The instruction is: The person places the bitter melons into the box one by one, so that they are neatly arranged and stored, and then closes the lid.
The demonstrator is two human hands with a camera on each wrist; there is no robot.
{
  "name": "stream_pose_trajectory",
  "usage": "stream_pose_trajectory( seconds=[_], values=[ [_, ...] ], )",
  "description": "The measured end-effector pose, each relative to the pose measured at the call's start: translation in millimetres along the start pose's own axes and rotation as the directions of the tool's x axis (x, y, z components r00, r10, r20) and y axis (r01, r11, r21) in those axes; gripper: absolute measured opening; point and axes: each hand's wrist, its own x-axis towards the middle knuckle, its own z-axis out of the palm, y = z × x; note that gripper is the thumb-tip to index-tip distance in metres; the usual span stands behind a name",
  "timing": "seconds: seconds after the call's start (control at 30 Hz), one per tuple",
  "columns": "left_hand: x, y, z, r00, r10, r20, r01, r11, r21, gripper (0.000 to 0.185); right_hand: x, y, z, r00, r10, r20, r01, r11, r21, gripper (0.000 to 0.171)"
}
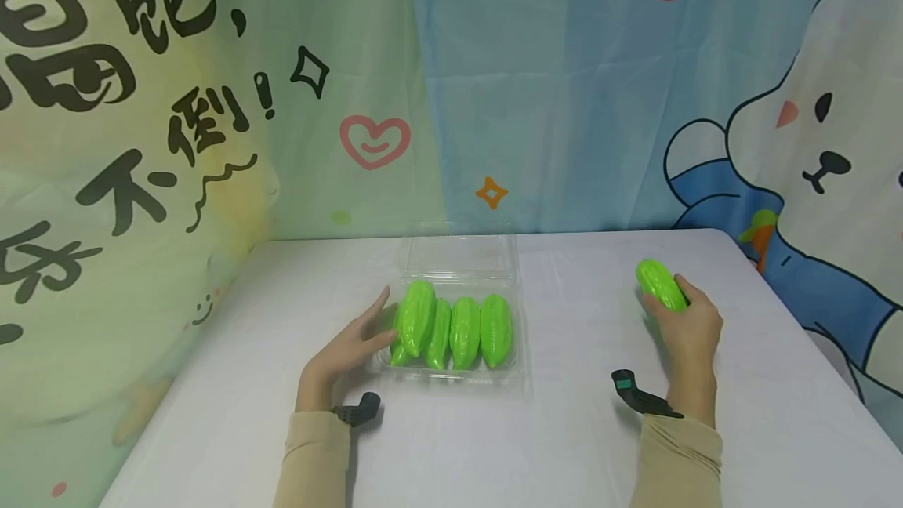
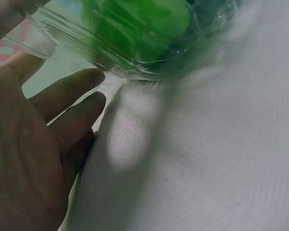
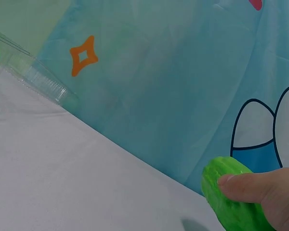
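On the white counter (image 1: pixel 564 445), one clear plastic clamshell tray (image 1: pixel 518 371) sits at centre with its lid (image 1: pixel 458 251) folded open toward the backdrop. Inside the tray lie green bitter gourds (image 1: pixel 466 332): four are plainly countable side by side, and a fifth green tip shows beneath the leftmost one; whether that tip is a separate piece cannot be told.

Left hand (image 1: pixel 353 347): rests on the counter against the left side of the tray. Its fingers (image 2: pixel 70 91) are straight and slightly apart, lying along the tray wall and close beside the leftmost gourd, gripping nothing.

Right hand (image 1: pixel 687 328): lies well apart from the tray, near the right edge of the counter. Its fingers are curled round one further loose gourd (image 1: pixel 661 284), with the thumb (image 3: pixel 250 185) pressed on its top. This gourd is low over the counter; contact with the surface cannot be told.

One printed cartoon curtain (image 1: pixel 564 85) hangs behind the counter.
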Motion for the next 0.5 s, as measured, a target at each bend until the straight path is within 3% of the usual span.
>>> stream_pose_trajectory(
  seconds=[0.2, 0.5],
  values=[
    [1.1, -1.2, 0.8, 1.000, -0.026, -0.003, 0.026, 1.000, 0.005, 0.080, 0.4, -2.9, 1.6, 1.000, -0.019, 0.005, 0.019, 1.000, 0.013, 0.069],
    [0.9, -2.7, 0.6, 1.000, -0.015, -0.002, 0.015, 1.000, -0.003, 0.080, -0.1, -12.7, 7.1, 0.997, -0.081, 0.009, 0.081, 0.997, 0.009, 0.068]
  ],
)
